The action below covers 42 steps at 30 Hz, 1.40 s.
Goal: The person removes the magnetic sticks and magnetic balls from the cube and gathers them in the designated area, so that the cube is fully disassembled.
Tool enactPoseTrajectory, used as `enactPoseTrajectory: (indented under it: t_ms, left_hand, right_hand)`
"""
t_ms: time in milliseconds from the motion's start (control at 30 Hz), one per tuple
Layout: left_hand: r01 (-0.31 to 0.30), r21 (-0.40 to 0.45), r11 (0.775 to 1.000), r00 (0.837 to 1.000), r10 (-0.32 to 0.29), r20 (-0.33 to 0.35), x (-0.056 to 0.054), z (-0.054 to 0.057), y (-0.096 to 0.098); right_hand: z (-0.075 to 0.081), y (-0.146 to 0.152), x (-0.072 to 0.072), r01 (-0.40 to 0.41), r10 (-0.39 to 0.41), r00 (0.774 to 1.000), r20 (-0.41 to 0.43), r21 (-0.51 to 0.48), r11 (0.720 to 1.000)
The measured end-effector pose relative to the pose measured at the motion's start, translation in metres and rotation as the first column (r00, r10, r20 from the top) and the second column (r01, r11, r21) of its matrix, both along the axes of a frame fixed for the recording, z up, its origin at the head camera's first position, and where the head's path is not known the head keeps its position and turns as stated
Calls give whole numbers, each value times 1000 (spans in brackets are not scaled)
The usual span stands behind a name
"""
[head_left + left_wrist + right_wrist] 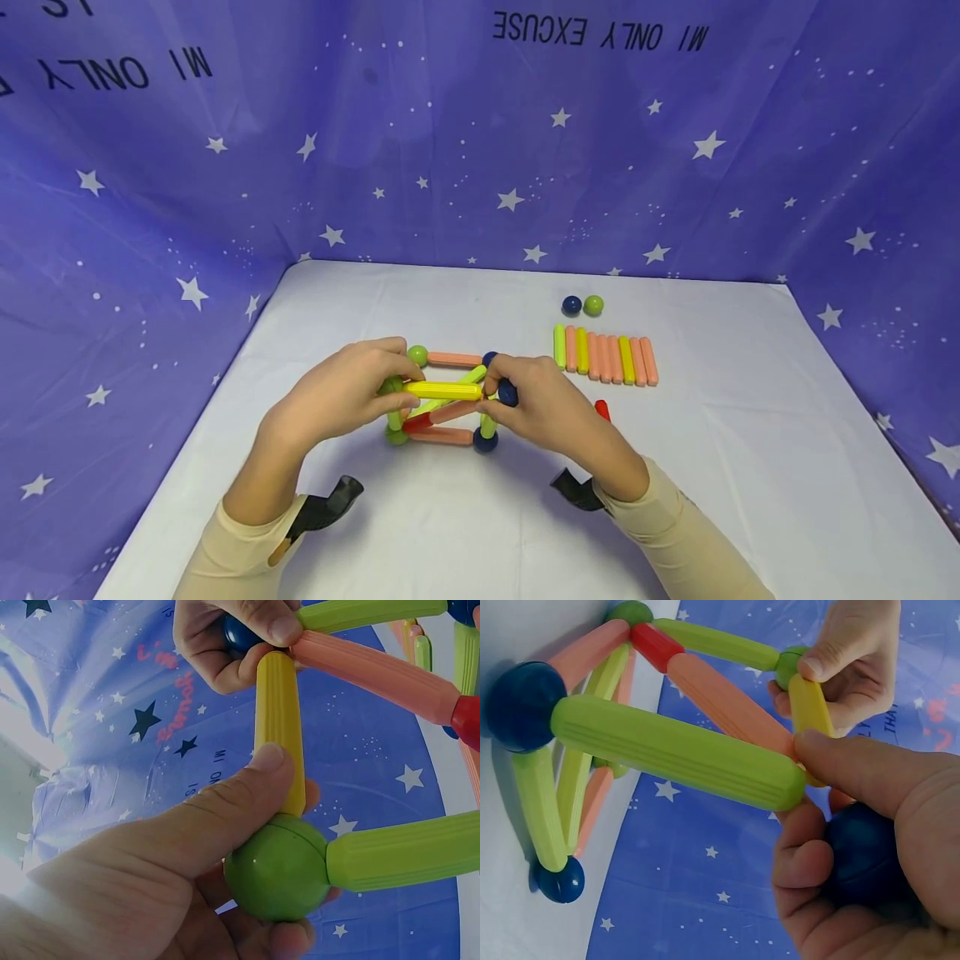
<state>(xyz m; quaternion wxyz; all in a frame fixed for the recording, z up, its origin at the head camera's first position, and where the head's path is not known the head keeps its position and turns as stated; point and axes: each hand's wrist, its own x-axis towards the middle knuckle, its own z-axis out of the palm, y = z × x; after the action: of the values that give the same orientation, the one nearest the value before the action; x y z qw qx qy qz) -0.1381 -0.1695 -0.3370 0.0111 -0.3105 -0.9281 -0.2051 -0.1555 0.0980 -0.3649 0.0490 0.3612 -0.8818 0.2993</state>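
Note:
A frame of magnetic sticks and balls stands on the table between both hands. My left hand (337, 383) grips a green ball (276, 870), its thumb lying along the near end of a yellow stick (442, 391). At the stick's other end, my right hand (543, 408) holds a dark blue ball (866, 851), with the thumb over the stick's tip. A light green stick (679, 754) and a salmon stick (727, 705) with a red end piece (656, 646) run up to the right hand's fingertips. Lower salmon stick (442, 436) joins two balls on the table.
Several salmon, yellow and green sticks (606, 357) lie in a row at the right. Behind them sit a loose blue ball (572, 306) and a green ball (594, 305). A red piece (602, 409) shows beside the right forearm. Starry purple cloth (480, 167) walls the table.

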Motion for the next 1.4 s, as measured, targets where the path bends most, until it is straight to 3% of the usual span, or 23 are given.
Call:
enactPoseTrajectory:
  t_ms: [167, 333, 467, 600, 700, 867, 933, 1133, 1400]
  left_hand:
    - [0, -3, 1000, 1000, 0, -7, -1, 0, 0]
    - [-7, -6, 1000, 1000, 7, -7, -2, 0, -1]
    - [-17, -5, 1000, 1000, 17, -9, -1, -1, -2]
    - [-21, -1, 1000, 1000, 21, -11, -1, -1, -3]
    - [-18, 2, 1000, 1000, 18, -7, -1, 0, -4]
    - [-23, 1, 1000, 1000, 23, -7, 0, 1, -5]
    - [-26, 0, 1000, 1000, 26, -7, 1, 0, -5]
    - [-17, 4, 1000, 1000, 17, 5, 1, 0, -7]
    - [-1, 5, 1000, 1000, 1, 3, 0, 1, -3]
  right_hand:
    - [5, 10, -8, 40, -33, 987, 155, -40, 998]
    - [6, 27, -25, 140, -133, 941, 310, -1, 990]
    - [2, 45, -44, 154, -154, 916, 369, 31, 988]
    - [-2, 65, -65, 189, -174, 898, 403, 2, 982]
    - [-3, 81, -79, 268, -249, 893, 376, 2, 964]
    - [-15, 108, -100, 458, -455, 855, 250, 49, 887]
    - [-21, 118, -109, 499, -503, 838, 210, 74, 863]
    - [-30, 145, -149, 530, -567, 812, 140, 229, 816]
    - [-45, 158, -189, 463, -573, 790, 215, 402, 790]
